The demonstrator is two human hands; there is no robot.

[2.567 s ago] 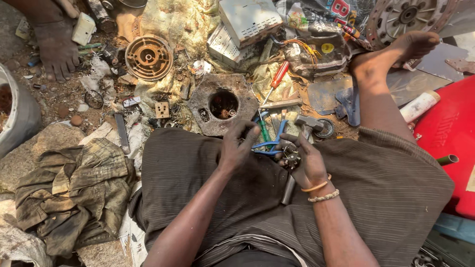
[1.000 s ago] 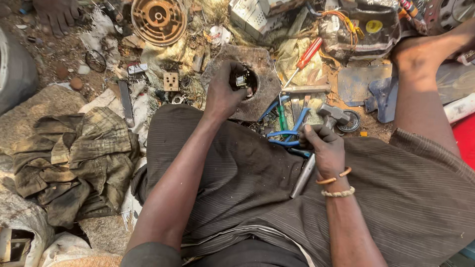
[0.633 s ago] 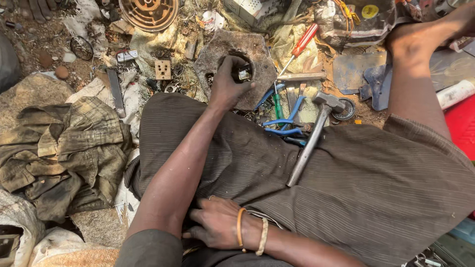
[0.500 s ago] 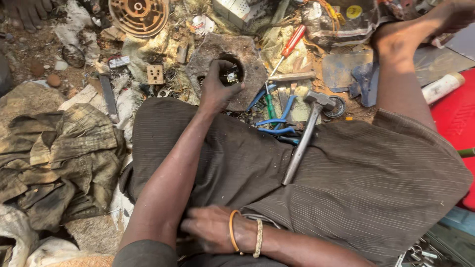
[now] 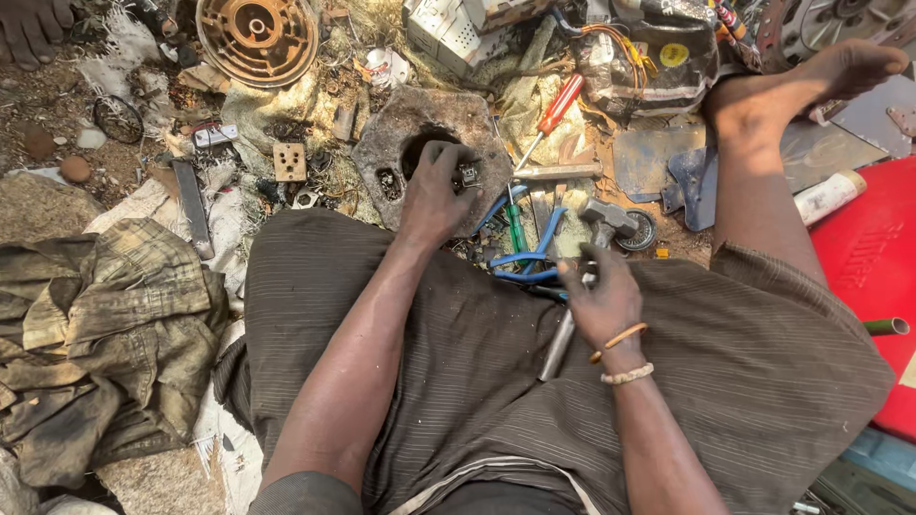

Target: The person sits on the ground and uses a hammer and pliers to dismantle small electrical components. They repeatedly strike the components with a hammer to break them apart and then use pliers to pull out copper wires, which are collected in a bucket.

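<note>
Right hand (image 5: 601, 300) back on hammer (image 5: 580, 277)

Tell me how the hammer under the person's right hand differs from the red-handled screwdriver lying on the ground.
The hammer has a bare grey metal shaft and a blocky head; the screwdriver has a red plastic handle and a thin shank. The hammer lies across the lap under the right hand; the screwdriver rests untouched among the scrap, beyond the left hand. The hammer looks longer and heavier. Both are worn hand tools, lying at a slant.
</note>
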